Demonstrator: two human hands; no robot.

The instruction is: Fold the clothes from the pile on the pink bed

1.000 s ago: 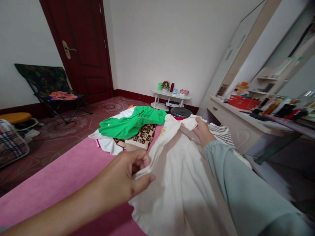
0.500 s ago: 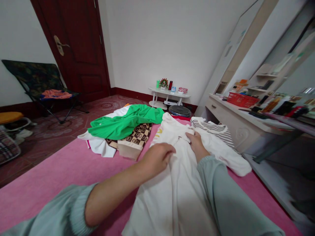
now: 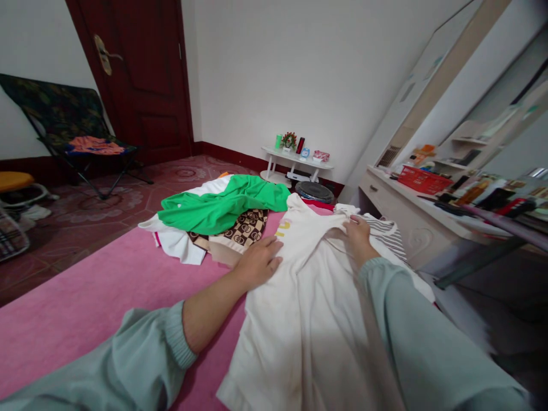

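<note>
A white shirt (image 3: 291, 308) with yellow print near its far end lies lengthwise in front of me on the pink bed cover (image 3: 111, 285). My left hand (image 3: 259, 262) rests on the shirt's left edge, its fingers stretched out and apart. At the shirt's right side, my right hand (image 3: 357, 233) pinches the fabric and holds it slightly raised, so folds run from that spot. A green garment (image 3: 222, 202) lies to the left over a brown checked garment (image 3: 248, 226) and white clothing (image 3: 182, 248). Right of my right hand is a striped garment (image 3: 387, 234), partly hidden.
A dressing table (image 3: 394, 200) with a red basket (image 3: 423, 180) and bottles stands close on the right. Beyond the bed are a low white stand (image 3: 295, 157) and a round dark object (image 3: 314, 192). A folding chair (image 3: 81, 128) stands left by the door (image 3: 141, 85).
My left hand has let go of its pinch on the shirt's middle and moved left, fingers spread. My right hand has drawn the fabric to the right, widening the shirt.
</note>
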